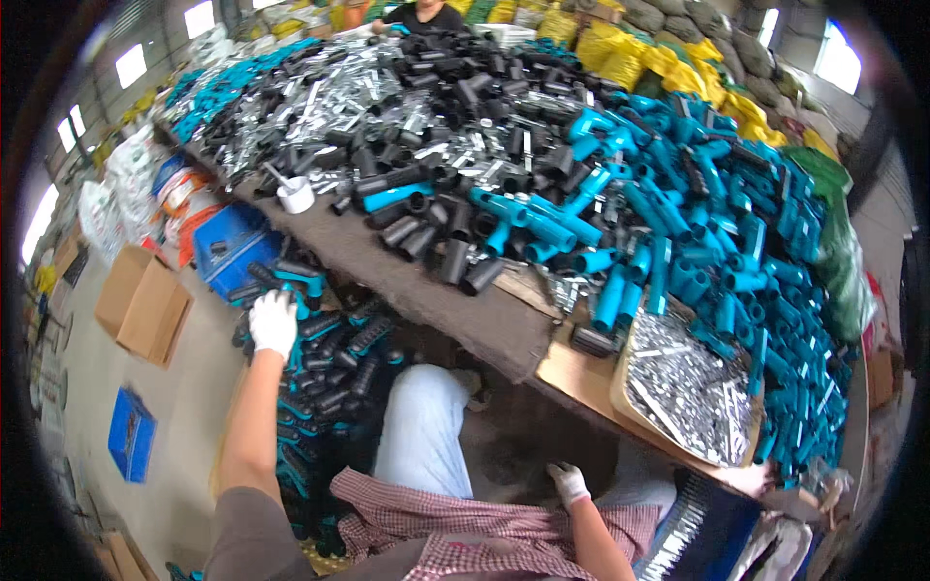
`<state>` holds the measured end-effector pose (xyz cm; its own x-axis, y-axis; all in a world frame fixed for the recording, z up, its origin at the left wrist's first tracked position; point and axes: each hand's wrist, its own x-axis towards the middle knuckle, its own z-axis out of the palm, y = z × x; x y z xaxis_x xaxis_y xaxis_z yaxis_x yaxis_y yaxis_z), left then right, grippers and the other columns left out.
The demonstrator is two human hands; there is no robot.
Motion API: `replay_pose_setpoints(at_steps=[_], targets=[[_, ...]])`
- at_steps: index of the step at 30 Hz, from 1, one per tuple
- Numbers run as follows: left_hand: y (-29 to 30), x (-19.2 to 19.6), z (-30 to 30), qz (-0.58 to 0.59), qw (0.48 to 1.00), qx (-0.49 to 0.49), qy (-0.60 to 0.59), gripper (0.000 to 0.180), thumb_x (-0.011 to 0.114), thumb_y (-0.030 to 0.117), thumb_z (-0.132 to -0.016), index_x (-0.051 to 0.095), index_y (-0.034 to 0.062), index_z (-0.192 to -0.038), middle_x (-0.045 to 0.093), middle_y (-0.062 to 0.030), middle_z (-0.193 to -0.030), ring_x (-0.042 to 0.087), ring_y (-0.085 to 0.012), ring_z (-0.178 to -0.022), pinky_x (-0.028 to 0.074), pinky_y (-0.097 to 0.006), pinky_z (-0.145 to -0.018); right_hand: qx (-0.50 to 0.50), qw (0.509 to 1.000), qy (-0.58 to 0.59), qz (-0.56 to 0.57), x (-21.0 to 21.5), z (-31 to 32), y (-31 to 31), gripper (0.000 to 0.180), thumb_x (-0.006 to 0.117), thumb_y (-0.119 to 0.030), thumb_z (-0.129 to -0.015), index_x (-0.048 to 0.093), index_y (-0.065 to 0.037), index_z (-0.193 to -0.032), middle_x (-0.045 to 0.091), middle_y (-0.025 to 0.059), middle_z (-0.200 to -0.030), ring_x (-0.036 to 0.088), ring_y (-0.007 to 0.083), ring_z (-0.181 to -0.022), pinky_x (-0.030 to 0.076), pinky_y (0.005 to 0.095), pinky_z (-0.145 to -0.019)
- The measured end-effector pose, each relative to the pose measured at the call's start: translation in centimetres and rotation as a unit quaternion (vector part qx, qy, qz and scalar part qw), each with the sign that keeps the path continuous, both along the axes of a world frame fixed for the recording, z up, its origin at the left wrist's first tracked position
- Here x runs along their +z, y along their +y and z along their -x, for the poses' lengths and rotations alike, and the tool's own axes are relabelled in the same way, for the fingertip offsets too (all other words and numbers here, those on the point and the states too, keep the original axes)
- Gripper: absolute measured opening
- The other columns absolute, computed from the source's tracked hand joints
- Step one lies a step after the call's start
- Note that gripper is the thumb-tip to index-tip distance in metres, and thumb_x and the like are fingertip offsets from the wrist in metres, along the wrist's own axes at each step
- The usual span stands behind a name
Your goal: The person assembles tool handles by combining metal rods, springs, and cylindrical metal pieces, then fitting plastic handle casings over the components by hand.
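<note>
- Floor, left of bench point(407, 257): 1 blue bin point(131, 436); above it, 1 open cardboard box point(145, 305).
- Close by bench's left end: 1 larger blue crate point(231, 247).
- Left hand point(274, 324), white-gloved: arm extended, fingers slightly bent over the heap's upper left part; cannot tell whether it grips a piece.
- Black-and-teal handles point(366, 376): heaped below bench's near edge, toward the left, beside the person's leg.
- White cup point(295, 197), with handle: on bench's near edge, left part.
- Silver metal parts point(339, 107): piled toward bench's far left.
- Black tubes point(475, 87): mid-bench, far to near edge.
- Right hand point(569, 481), white-gloved: low by the lap, fingers loosely curled, partly open; palm hidden, contents cannot be told.
- Teal tubes point(668, 208): massed along bench's right side.
- Tray point(620, 382) of small metal pieces point(683, 392): near edge, toward near-right corner.
</note>
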<state>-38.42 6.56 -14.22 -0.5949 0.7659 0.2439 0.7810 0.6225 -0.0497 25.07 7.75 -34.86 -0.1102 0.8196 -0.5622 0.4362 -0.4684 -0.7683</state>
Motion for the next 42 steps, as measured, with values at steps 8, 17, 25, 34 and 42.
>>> replay_pose_setpoints(at_steps=[8,17,25,34,42], targets=[[4.2,7.7,-11.7,-0.117,0.948,-0.244,-0.166,0.024,0.068,0.022,-0.084,0.070,0.0063,-0.102,0.067,-0.0167,-0.102,0.065,-0.0331,-0.095,0.051,-0.042,-0.086,0.058,0.990,-0.072,-0.109,4.8,1.2,-0.5,0.036,0.064,-0.027,-0.090,0.069,0.002,-0.111,0.068,0.0212,-0.112,0.065,0.0306,-0.107,0.047,0.0350,-0.097],[21.7,18.0,-25.6,-0.151,0.920,-0.339,-0.124,0.050,0.071,0.040,-0.081,0.065,0.0084,-0.119,0.065,-0.0156,-0.115,0.061,-0.0320,-0.109,0.048,-0.040,-0.095,0.152,0.965,0.123,-0.176,19.0,7.8,0.0,0.035,0.054,-0.030,-0.097,0.067,-0.006,-0.119,0.069,0.0156,-0.114,0.064,0.0289,-0.109,0.048,0.0352,-0.096],[28.7,17.5,-24.8,-0.344,0.816,-0.334,-0.323,0.021,0.064,0.020,-0.082,0.074,0.0036,-0.091,0.073,-0.0159,-0.088,0.070,-0.0221,-0.082,0.053,-0.034,-0.075,0.086,0.969,0.187,-0.134,18.0,4.9,-1.7,0.030,0.054,-0.020,-0.098,0.066,-0.003,-0.119,0.070,0.0110,-0.110,0.063,0.0189,-0.103,0.047,0.0315,-0.094],[33.9,20.1,-21.8,-0.165,0.947,-0.259,-0.098,0.032,0.061,0.030,-0.086,0.068,0.0026,-0.100,0.071,-0.0186,-0.097,0.070,-0.0301,-0.093,0.056,-0.041,-0.080,0.023,0.941,0.240,-0.238,11.9,6.2,-2.4,0.026,0.050,-0.017,-0.096,0.066,0.002,-0.106,0.069,0.0131,-0.093,0.064,0.0247,-0.087,0.052,0.0353,-0.079],[38.6,16.3,-19.7,0.023,0.979,-0.172,-0.111,0.041,0.063,0.036,-0.082,0.072,0.0023,-0.104,0.067,-0.0220,-0.114,0.066,-0.0355,-0.106,0.052,-0.042,-0.092,0.014,0.954,0.290,-0.069,14.1,7.4,-2.5,0.032,0.056,-0.023,-0.096,0.067,0.002,-0.113,0.070,0.0143,-0.107,0.063,0.0222,-0.100,0.049,0.0329,-0.089]])
